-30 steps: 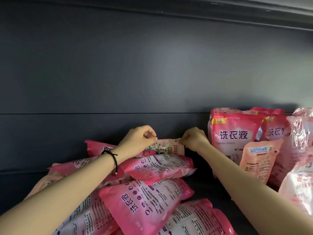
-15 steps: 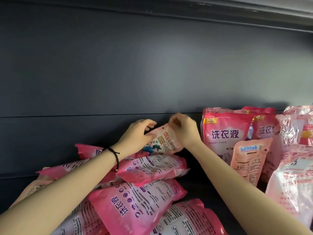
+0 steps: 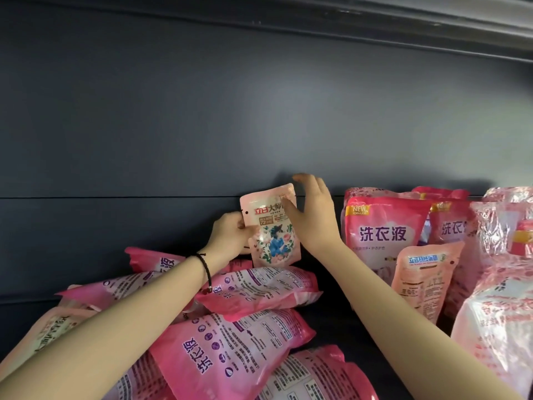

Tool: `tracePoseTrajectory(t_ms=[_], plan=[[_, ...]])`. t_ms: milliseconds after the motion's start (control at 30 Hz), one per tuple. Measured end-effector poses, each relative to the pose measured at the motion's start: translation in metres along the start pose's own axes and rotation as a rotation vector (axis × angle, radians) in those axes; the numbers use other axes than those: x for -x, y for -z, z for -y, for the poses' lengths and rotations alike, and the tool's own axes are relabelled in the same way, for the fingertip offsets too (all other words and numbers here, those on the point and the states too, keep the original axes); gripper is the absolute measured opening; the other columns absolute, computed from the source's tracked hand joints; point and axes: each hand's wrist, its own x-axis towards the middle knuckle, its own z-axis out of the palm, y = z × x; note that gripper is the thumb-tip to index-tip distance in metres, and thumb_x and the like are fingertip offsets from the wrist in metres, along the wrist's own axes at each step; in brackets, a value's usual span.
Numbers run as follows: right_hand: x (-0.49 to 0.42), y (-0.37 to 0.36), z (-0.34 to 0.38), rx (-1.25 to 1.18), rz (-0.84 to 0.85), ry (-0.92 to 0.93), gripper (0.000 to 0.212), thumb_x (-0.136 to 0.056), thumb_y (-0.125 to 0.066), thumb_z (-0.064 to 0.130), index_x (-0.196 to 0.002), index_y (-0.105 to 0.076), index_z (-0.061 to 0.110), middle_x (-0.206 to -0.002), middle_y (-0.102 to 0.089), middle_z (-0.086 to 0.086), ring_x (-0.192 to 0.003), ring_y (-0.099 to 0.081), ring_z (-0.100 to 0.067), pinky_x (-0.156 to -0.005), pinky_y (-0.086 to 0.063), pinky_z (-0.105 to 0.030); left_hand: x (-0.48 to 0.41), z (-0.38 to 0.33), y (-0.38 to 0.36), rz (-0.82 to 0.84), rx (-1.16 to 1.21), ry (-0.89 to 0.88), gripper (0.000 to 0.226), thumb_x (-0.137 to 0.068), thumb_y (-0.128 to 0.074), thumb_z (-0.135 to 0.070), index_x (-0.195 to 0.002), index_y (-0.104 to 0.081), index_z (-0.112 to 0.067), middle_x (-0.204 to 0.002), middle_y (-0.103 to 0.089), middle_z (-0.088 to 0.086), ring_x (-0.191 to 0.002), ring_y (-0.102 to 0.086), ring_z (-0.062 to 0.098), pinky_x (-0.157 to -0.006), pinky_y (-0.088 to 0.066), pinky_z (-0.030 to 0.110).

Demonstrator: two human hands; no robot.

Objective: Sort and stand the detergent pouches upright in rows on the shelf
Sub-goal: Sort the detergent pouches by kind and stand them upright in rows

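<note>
A small pale-pink pouch (image 3: 272, 238) with a floral picture stands upright on top of a heap of big pink detergent pouches (image 3: 230, 347) lying flat at the left. My left hand (image 3: 230, 236) pinches its left edge. My right hand (image 3: 313, 215) grips its upper right corner, fingers over the top. To the right, large pink pouches (image 3: 383, 229) stand upright in a row, with a smaller peach pouch (image 3: 424, 278) leaning in front of them.
The dark shelf back panel (image 3: 202, 125) rises behind everything. A strip of dark shelf floor (image 3: 337, 327) shows between the heap and the standing row. Shiny pink wrapped packs (image 3: 501, 313) crowd the right edge. The upper shelf's underside (image 3: 432, 21) runs overhead.
The small pouch was lying sideways on the heap and has been turned upright. My right hand rose to its top corner; my left hand shifted to its left edge.
</note>
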Motion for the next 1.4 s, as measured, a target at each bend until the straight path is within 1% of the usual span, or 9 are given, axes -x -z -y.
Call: tracePoseTrajectory(t_ms=[167,267,433,567,800,1000,1133,1300,1400], plan=[[0.016,-0.013,-0.02,-0.255,-0.019,-0.299,0.038,-0.095,-0.053,0.01,-0.131,-0.042,0.004,-0.13,-0.047,-0.01,-0.11,-0.055,-0.023,-0.096,-0.047,-0.037,0.004,0.007,0.002,0.087,-0.034,0.048,0.021,-0.09,-0.063,-0.008,-0.111,-0.063,-0.007,-0.108,-0.07,0.013,-0.094,-0.069,0.027,-0.085,-0.056,0.047],[0.024,-0.02,-0.027,-0.202,-0.041,-0.425,0.031,-0.096,-0.053,0.017,-0.124,-0.047,0.002,-0.122,-0.047,-0.011,-0.1,-0.055,-0.023,-0.085,-0.046,-0.03,0.006,0.006,0.001,0.127,-0.051,0.045,0.026,-0.092,-0.06,-0.007,-0.118,-0.06,-0.007,-0.11,-0.069,0.015,-0.093,-0.069,0.028,-0.083,-0.058,0.043],[0.04,-0.02,-0.036,-0.385,0.316,-0.788,0.026,-0.1,-0.043,0.033,-0.099,-0.059,0.013,-0.099,-0.065,-0.005,-0.096,-0.061,-0.02,-0.074,-0.047,-0.03,0.01,0.008,0.0,0.175,-0.124,0.019,0.03,-0.096,-0.056,-0.011,-0.126,-0.059,-0.011,-0.112,-0.069,0.012,-0.084,-0.07,0.018,-0.071,-0.059,0.028],[0.046,-0.016,-0.035,-0.29,0.288,-0.753,0.032,-0.1,-0.043,0.033,-0.103,-0.062,0.008,-0.105,-0.068,-0.008,-0.098,-0.063,-0.023,-0.087,-0.053,-0.039,0.016,0.004,-0.002,0.179,-0.221,0.001,0.029,-0.096,-0.055,-0.015,-0.125,-0.059,-0.008,-0.116,-0.067,0.011,-0.097,-0.068,0.026,-0.088,-0.055,0.045],[0.06,-0.004,-0.034,-0.326,0.345,-0.798,0.029,-0.1,-0.044,0.032,-0.103,-0.062,0.011,-0.102,-0.069,-0.007,-0.095,-0.066,-0.023,-0.088,-0.054,-0.043,0.028,0.007,-0.003,0.182,-0.282,0.021,0.028,-0.097,-0.054,-0.019,-0.122,-0.058,-0.008,-0.113,-0.068,0.01,-0.094,-0.068,0.024,-0.087,-0.055,0.044],[0.055,0.0,-0.031,-0.341,0.303,-0.794,0.028,-0.1,-0.045,0.031,-0.095,-0.062,0.01,-0.095,-0.069,-0.006,-0.076,-0.063,-0.015,-0.056,-0.046,-0.026,0.027,0.003,-0.002,0.225,-0.193,0.063,0.028,-0.097,-0.053,-0.016,-0.125,-0.058,-0.014,-0.117,-0.066,0.007,-0.097,-0.067,0.022,-0.084,-0.057,0.04],[0.038,-0.004,-0.024,-0.289,0.157,-0.704,0.027,-0.099,-0.047,0.026,-0.093,-0.062,0.003,-0.096,-0.069,-0.016,-0.091,-0.066,-0.032,-0.079,-0.056,-0.043,0.014,-0.007,-0.008,0.223,-0.096,0.108,0.029,-0.098,-0.051,-0.014,-0.127,-0.057,-0.014,-0.117,-0.066,0.01,-0.091,-0.067,0.022,-0.068,-0.057,0.03],[0.036,-0.009,-0.034,-0.207,0.156,-0.7,0.026,-0.1,-0.045,0.023,-0.088,-0.058,0.005,-0.088,-0.064,-0.013,-0.087,-0.062,-0.031,-0.076,-0.051,-0.04,0.01,-0.002,-0.019,0.184,-0.16,0.054,0.03,-0.097,-0.053,-0.015,-0.126,-0.058,-0.01,-0.12,-0.066,0.01,-0.104,-0.065,0.025,-0.089,-0.055,0.042],[0.043,-0.007,-0.039,-0.196,0.18,-0.726,0.027,-0.1,-0.043,0.022,-0.093,-0.059,0.001,-0.095,-0.065,-0.016,-0.09,-0.062,-0.031,-0.081,-0.052,-0.043,0.009,0.001,-0.021,0.197,-0.243,0.024,0.026,-0.097,-0.055,-0.019,-0.119,-0.06,-0.008,-0.114,-0.068,0.01,-0.096,-0.067,0.023,-0.086,-0.056,0.043]])
